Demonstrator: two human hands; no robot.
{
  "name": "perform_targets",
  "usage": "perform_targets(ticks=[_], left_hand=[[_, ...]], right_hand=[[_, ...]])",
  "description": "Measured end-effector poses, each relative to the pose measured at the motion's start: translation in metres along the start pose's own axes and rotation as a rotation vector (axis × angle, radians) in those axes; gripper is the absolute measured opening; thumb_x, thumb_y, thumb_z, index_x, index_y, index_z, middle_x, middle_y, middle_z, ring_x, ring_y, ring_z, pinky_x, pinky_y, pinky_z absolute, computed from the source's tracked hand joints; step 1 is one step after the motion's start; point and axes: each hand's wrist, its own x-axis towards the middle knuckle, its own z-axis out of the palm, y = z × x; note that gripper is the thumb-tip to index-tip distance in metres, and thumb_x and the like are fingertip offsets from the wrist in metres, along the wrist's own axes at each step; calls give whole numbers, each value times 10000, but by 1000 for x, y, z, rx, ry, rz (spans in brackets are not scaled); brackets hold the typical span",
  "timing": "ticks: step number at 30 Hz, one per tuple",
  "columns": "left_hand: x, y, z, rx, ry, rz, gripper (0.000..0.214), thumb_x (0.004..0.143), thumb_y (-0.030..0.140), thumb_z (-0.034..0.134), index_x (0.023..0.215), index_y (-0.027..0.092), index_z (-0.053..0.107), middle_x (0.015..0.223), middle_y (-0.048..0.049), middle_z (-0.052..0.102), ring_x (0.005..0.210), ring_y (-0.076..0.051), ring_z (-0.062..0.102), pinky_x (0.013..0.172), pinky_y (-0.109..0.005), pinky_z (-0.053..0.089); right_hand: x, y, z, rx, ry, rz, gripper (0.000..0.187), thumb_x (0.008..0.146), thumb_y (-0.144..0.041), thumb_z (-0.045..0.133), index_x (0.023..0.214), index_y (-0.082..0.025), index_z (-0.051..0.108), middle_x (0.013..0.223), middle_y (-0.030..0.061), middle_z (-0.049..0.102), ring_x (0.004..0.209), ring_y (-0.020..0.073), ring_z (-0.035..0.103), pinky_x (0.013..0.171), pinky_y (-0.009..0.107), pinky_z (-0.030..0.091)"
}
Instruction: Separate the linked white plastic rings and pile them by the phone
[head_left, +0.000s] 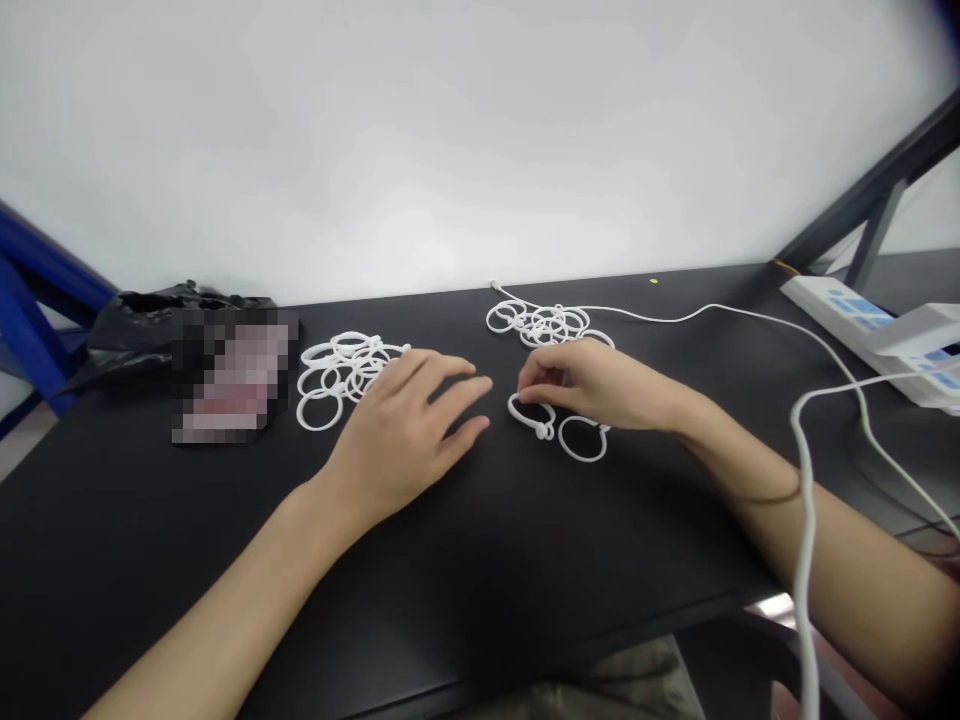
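Note:
My left hand point(409, 425) lies flat on the black table point(225, 560) with its fingers stretched out, holding nothing. Just behind it is a pile of white rings point(337, 375). My right hand point(592, 385) has its fingers pinched on a white ring point(531, 412) that rests on the table. Another white ring point(582, 440) lies right below that hand. A second cluster of white rings point(544, 322) sits behind my right hand.
A black plastic bag point(142, 320) and a blurred-out object point(232, 375) lie at the left. White cables point(802, 430) run across the right side. A white power strip point(870, 325) sits at the far right. A white wall stands behind the table.

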Motion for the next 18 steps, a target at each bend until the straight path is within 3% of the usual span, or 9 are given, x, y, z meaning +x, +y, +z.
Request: perform_targets(ticks=[4,8,13,18], left_hand=[[2,10,3,-49,20,115,149,905,172,601,1032,173,678,965,-68,680,857,-205,582,783,-364,509],[2,13,4,-69,30,134,73,902,152,609,895,170,680,870,-47,678,787,-181,565,725,-334,489],[2,11,2,-79,104,17,131,918,253,616,807,188,641,776,-20,655,731,-161,543,728,-331,484],[3,10,2,-91,174,-66,161,905,288,638,774,195,620,712,-3,628,699,-150,524,682,-305,477]], right_hand=[[-1,-7,9,113,35,-70,106,886,-291,637,870,-196,682,762,-12,683,668,112,592,620,236,441],[0,-12,18,164,82,-125,91,887,-268,640,868,-186,672,775,-5,681,676,112,591,632,235,448],[0,-19,24,140,363,-146,196,948,-332,558,930,-172,669,810,24,700,670,116,593,629,236,452],[-4,-26,32,241,378,-236,247,903,-382,632,1028,-174,676,821,25,718,667,116,634,644,224,505]])
